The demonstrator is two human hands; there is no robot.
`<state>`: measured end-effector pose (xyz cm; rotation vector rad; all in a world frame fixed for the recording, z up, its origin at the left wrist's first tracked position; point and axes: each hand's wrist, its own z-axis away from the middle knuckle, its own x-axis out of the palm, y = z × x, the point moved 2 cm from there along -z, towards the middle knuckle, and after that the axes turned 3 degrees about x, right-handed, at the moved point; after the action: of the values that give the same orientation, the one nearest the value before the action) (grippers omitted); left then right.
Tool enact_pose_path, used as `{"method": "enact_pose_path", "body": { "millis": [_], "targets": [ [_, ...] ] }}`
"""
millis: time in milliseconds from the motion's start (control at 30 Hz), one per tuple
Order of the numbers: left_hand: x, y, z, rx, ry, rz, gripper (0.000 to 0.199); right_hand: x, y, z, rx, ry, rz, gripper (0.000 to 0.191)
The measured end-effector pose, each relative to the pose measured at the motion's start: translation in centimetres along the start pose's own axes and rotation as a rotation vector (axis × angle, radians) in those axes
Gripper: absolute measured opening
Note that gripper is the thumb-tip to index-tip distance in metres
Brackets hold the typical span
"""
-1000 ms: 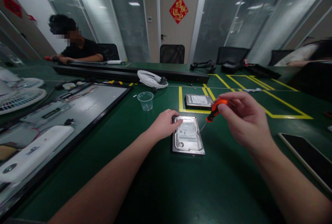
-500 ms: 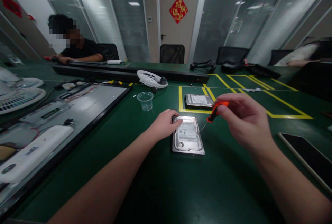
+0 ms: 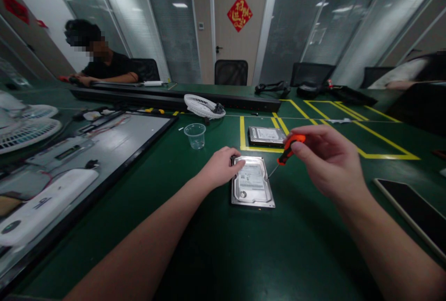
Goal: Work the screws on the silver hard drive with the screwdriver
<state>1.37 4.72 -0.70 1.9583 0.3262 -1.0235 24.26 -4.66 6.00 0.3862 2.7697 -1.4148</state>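
Observation:
A silver hard drive point(image 3: 253, 182) lies flat on the green table in front of me, its label facing up. My left hand point(image 3: 223, 166) grips the drive's far left corner, thumb on top and fingers along the side. In my right hand point(image 3: 325, 161) is a screwdriver point(image 3: 288, 150) with an orange and black handle. Its thin shaft slants down to the left, and the tip meets the drive's right edge. Whether a screw sits under the tip is too small to tell. Behind this drive rests a second hard drive point(image 3: 266, 136), inside yellow tape lines.
A clear plastic cup point(image 3: 195, 136) stands left of the drives, near a white fan grille point(image 3: 205, 107). A large opened panel point(image 3: 114, 152) covers the left side. A phone point(image 3: 414, 212) lies at right. A co-worker point(image 3: 104, 62) sits across the table, another person at far right.
The screwdriver's handle has turned slightly in my right hand, while its tip stays at the same spot on the drive's edge. My left hand and the drive look unchanged.

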Motion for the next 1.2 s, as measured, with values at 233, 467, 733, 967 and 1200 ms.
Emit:
{"method": "enact_pose_path", "body": {
  "millis": [233, 467, 733, 967, 1200],
  "targets": [
    [-0.03, -0.02, 0.01, -0.006, -0.012, 0.001, 0.030, 0.28, -0.07, 0.07, 0.028, -0.064, -0.125, 0.023],
    [-0.01, 0.02, -0.02, -0.006, -0.010, -0.003, 0.030, -0.07, 0.04, -0.03, -0.021, -0.023, -0.032, 0.026],
    [0.01, 0.06, -0.02, -0.003, 0.000, -0.011, 0.029, 0.34, -0.18, 0.00, 0.032, -0.084, -0.162, 0.022],
    [-0.10, 0.15, -0.02, -0.004, -0.002, -0.002, 0.029, 0.02, -0.23, -0.10, -0.029, -0.034, -0.006, 0.023],
    [-0.03, 0.04, 0.02, 0.007, -0.002, -0.011, 0.029, 0.26, -0.18, 0.00, 0.015, -0.085, -0.061, 0.023]
  ]
}}
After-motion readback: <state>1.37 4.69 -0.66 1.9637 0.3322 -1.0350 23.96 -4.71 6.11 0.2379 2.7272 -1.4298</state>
